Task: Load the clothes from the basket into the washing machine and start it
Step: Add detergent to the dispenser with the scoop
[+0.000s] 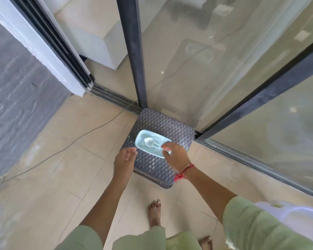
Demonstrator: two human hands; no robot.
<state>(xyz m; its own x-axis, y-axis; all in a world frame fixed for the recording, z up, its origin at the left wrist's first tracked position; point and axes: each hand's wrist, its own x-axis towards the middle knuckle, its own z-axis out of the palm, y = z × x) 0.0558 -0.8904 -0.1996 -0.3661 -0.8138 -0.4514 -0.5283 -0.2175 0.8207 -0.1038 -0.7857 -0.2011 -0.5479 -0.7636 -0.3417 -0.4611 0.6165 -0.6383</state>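
Observation:
A grey woven basket [172, 129] with a closed flat top stands on the floor against the glass door frame. A light blue tray [143, 147] lies on its lid, and a white scoop [149, 141] heaped with white powder rests in the tray. My right hand [175, 155], with a red thread at the wrist, reaches over the tray's near right corner and its fingertips pinch the end of the scoop's handle. Just left of the tray, my left hand [124, 158] hovers with loosely curled fingers and holds nothing. No clothes are in view.
Dark-framed glass doors [224, 69] rise behind and to the right of the basket. A white appliance [98, 42] stands past the door track. A thin cable [61, 150] crosses the tiled floor at left. A white rounded object [300, 213] is at the lower right. My bare feet [154, 213] are below.

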